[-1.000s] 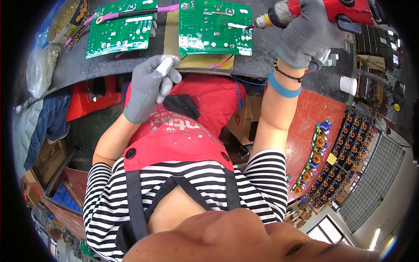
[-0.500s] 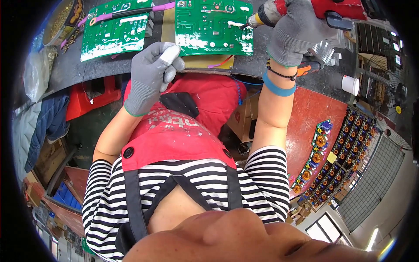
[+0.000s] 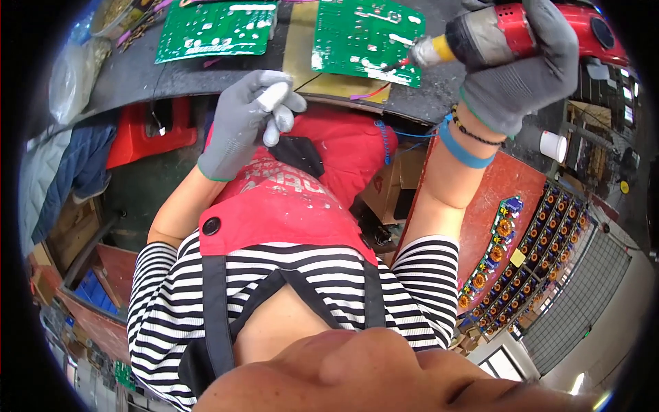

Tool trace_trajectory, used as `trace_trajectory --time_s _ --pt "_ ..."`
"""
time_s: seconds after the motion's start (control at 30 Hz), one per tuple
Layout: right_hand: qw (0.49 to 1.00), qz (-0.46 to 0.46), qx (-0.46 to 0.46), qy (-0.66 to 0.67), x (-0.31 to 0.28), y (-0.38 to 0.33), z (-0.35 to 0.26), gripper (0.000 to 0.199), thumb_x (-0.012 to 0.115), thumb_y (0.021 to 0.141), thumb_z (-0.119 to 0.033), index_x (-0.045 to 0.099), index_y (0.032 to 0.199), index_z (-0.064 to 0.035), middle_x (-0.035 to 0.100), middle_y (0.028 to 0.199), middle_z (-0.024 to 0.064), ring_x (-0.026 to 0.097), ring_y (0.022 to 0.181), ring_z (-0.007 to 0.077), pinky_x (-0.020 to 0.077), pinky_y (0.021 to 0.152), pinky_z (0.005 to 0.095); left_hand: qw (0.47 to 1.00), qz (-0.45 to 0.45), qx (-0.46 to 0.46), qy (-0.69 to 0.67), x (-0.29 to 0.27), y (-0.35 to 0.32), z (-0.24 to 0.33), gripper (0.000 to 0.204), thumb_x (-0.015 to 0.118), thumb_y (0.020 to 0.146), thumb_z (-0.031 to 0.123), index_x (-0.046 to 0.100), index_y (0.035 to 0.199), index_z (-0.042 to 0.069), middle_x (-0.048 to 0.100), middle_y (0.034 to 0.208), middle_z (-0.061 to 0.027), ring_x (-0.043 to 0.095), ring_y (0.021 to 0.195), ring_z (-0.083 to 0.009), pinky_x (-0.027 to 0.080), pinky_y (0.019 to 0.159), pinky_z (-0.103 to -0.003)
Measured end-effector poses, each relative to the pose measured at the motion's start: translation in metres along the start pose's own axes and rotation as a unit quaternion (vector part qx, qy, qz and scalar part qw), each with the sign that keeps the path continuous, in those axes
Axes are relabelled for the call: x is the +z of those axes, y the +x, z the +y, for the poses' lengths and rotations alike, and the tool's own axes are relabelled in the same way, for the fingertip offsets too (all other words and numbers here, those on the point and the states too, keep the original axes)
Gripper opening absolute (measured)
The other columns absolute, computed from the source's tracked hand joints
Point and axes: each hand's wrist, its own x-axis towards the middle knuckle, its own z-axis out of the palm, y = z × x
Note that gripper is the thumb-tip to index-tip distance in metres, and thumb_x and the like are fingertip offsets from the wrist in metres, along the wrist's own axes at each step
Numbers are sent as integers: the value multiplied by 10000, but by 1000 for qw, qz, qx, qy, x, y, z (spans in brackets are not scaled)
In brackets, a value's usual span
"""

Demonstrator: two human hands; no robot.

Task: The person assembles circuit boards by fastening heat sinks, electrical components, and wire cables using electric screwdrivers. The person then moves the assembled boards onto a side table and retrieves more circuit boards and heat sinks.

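My right hand [image 3: 525, 89], in a grey knit glove, is wrapped round a red and grey power screwdriver [image 3: 491, 34]. Its bit points left, at the near right part of a green circuit board [image 3: 364, 38]; whether it touches cannot be told. My left hand [image 3: 240, 120], gloved with white-worn fingertips, is held just off the bench edge, its thumb and fingers pinched together. A thin dark strand runs from those fingertips toward the board; whether it is held is unclear. Left of that board lies a second green circuit board [image 3: 220, 31].
A yellowish sheet [image 3: 295, 55] lies under the right board, with a red wire [image 3: 374, 91] at its near edge. A clear plastic bag [image 3: 72, 79] sits at the bench's left. To the right are a white cup [image 3: 552, 146] and racked boards with copper coils [image 3: 542, 240].
The screwdriver's bit has shifted toward the board's near edge, and my right hand has moved right. Both boards appear farther right and higher in view. My left hand stays pinched.
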Motion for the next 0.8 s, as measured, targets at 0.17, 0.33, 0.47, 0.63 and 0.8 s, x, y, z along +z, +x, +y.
trace_trajectory --time_s 0.17,0.33,0.47,0.63,0.8 --pt "997 0 69 36 46 -34 -5 340 564 860 -188 524 1118 30 598 838 150 593 692 245 521 625 356 991 -101 10 -88 -5 -2 -5 244 558 992 135 612 1143 -49 663 925 -95 443 563 -43 327 495 -162" --pt "991 27 133 7 66 -46 -7 332 529 901 -177 518 1153 38 620 861 174 599 684 255 518 641 365 986 -125 11 -113 -5 -8 -6 275 601 971 167 608 1130 -58 649 910 -99 443 557 -35 329 460 -162" --pt "959 -69 80 263 47 -35 27 376 560 908 -235 514 1163 37 626 864 183 598 682 256 518 666 373 976 -185 -7 -116 1 -5 -10 343 614 974 251 607 1092 -71 641 859 -98 423 505 -40 310 417 -178" --pt "985 10 116 131 54 -51 1 416 594 880 -239 502 1177 37 626 866 184 595 681 256 518 672 374 982 -172 1 -78 12 -12 -13 398 581 998 322 605 1071 -69 631 809 -93 413 487 -43 306 412 -191" --pt "876 -180 -33 447 51 -27 43 399 590 878 -222 508 1175 32 628 864 166 596 683 243 522 657 353 981 -158 33 -111 18 -16 -18 433 535 1021 375 594 1074 -51 613 784 -78 380 485 -41 280 418 -193"
